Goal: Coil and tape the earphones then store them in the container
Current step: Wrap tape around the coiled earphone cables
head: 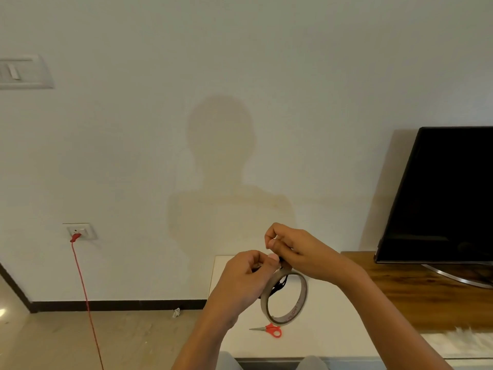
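Both hands are raised above a white table (320,340). My left hand (245,279) has its fingers curled and pinches the black earphone cable (278,285) at the top of a clear tape roll (286,297). My right hand (293,249) pinches something small just above, by the free tape end; what it holds is hidden by the fingers. The tape roll hangs below the hands, with the dark coiled cable dangling through its ring. No container is in view.
Red-handled scissors (270,329) lie on the white table near its front. A black TV (440,196) stands on a wooden cabinet (416,295) at the right. A red cord (85,297) runs down from a wall socket (79,231) at the left.
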### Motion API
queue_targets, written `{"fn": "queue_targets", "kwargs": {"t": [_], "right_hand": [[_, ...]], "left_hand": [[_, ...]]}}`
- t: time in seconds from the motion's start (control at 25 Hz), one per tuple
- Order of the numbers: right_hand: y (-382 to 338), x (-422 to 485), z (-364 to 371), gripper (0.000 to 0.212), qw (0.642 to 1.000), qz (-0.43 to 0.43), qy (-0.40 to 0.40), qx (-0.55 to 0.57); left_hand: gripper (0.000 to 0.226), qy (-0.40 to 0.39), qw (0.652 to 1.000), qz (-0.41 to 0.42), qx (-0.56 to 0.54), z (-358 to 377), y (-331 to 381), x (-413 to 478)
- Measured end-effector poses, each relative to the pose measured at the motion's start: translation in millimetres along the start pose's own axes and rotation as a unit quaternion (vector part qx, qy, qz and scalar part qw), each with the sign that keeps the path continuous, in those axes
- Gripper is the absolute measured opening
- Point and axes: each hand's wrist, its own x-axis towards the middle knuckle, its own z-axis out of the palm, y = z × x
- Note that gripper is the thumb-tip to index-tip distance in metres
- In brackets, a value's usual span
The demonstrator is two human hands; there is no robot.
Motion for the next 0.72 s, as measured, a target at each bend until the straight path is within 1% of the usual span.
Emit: {"fn": "queue_targets", "kwargs": {"t": [0.2, 0.28, 0.36, 0.4, 0.48, 0.52, 0.56, 0.6, 0.64, 0.72], "right_hand": [[14, 5, 10, 0.01, 0.997, -0.058, 0.012, -0.058], [18, 7, 13, 0.011, 0.995, -0.071, 0.029, -0.063], [20, 5, 16, 0.011, 0.995, -0.061, 0.071, -0.036], [21, 1, 18, 0.01, 0.993, -0.048, 0.105, -0.003], [25, -12, 25, 0.033, 0.981, -0.002, 0.173, 0.085], [31, -19, 31, 0.041, 0.975, 0.031, 0.193, 0.109], [34, -27, 38, 0.044, 0.969, 0.065, 0.205, 0.119], [38, -33, 46, 0.041, 0.966, 0.09, 0.213, 0.115], [41, -38, 53, 0.032, 0.963, 0.105, 0.222, 0.108], [44, -42, 62, 0.013, 0.961, 0.105, 0.234, 0.108]], "left_hand": [[0.031, -0.067, 0.997, -0.035, -0.031, 0, 1, 1], [0.031, -0.064, 0.994, -0.062, -0.065, 1, -3, 2], [0.031, -0.03, 0.991, -0.079, -0.1, 4, -9, 3], [0.032, -0.007, 0.991, -0.075, -0.11, 6, -13, 4], [0.032, 0.04, 0.988, -0.054, -0.137, 9, -20, 5], [0.031, 0.061, 0.985, -0.044, -0.152, 9, -23, 7], [0.03, 0.083, 0.982, -0.04, -0.164, 10, -26, 9], [0.027, 0.104, 0.979, -0.041, -0.171, 11, -30, 12], [0.025, 0.123, 0.976, -0.045, -0.176, 12, -33, 15], [0.023, 0.151, 0.97, -0.057, -0.184, 15, -42, 20]]}}
